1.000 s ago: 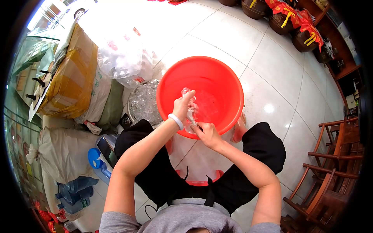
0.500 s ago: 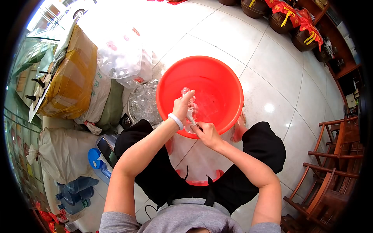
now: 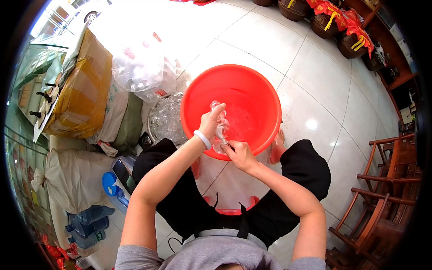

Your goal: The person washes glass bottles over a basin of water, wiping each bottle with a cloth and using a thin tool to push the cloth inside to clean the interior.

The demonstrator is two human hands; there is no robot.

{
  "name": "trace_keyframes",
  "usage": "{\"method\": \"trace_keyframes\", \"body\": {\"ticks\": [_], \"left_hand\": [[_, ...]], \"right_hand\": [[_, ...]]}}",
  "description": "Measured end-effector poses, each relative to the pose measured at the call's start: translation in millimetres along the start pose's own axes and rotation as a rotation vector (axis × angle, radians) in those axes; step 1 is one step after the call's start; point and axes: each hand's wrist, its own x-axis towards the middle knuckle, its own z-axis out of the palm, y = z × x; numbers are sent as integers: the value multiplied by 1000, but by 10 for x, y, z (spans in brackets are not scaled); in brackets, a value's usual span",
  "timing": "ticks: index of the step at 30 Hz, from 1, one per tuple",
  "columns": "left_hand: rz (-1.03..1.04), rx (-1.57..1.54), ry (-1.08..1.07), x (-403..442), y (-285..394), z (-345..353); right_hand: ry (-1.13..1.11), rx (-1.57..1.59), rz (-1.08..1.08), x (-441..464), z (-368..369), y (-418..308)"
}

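Note:
My left hand (image 3: 210, 122), with a white bangle at its wrist, is closed around a small clear glass bottle (image 3: 221, 131). The bottle is tilted over the near side of a red plastic tub (image 3: 198, 90). My right hand (image 3: 241, 155) pinches at the bottle's lower end, by the tub's near rim. Whatever thin thing sits in those fingers is mostly hidden. To the left of the tub, a round metal basin (image 3: 150, 128) is heaped with several clear glass pieces (image 3: 167, 116).
Clear plastic bags (image 3: 137, 67), a taped cardboard box (image 3: 85, 85) and sacks (image 3: 76, 180) stand at left, with large blue bottles (image 3: 87, 227) nearer me. Wooden chairs (image 3: 378, 211) are on the right. Dark jars (image 3: 323, 26) with red covers line the far right.
Both hands stay almost in the same place over the tub. The grips on the glass bottle look the same, with only a tiny shift in view.

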Motion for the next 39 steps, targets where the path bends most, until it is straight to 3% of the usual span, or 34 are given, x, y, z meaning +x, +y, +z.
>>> {"method": "trace_keyframes", "body": {"ticks": [10, 12, 15, 22, 25, 27, 28, 30, 33, 35, 37, 39], "left_hand": [[-25, -134, -47, -42, 122, 24], [-19, -180, -61, -35, 138, 20], [-52, -210, -59, -28, 148, 13], [-33, -189, -96, -89, 177, 56], [-35, -150, -157, -126, 212, 66], [-39, -126, -189, -146, 223, 64], [-15, -121, -201, -157, 224, 64], [10, -117, -212, -155, 216, 37], [0, -60, -156, -97, 159, -34], [-39, -124, -29, -75, 137, -31], [-39, -80, -64, -82, 142, -49], [-38, -43, -96, -112, 172, -31]], "right_hand": [[71, 321, -8, 20, 63, 79], [-4, 708, 289, 7, 17, -90], [-7, 816, 349, 2, 19, -191], [-2, 769, 292, -27, 63, -81], [51, 607, 98, -4, 87, 75], [158, 186, -190, 9, 42, 78], [157, 185, -190, 13, 2, 66], [113, -139, -426, 27, -92, -12], [101, -323, -412, 79, -112, 20], [74, -320, -453, 80, -122, -19], [55, -317, -489, 57, -90, -56], [95, 160, -226, 27, -23, -89]]}}
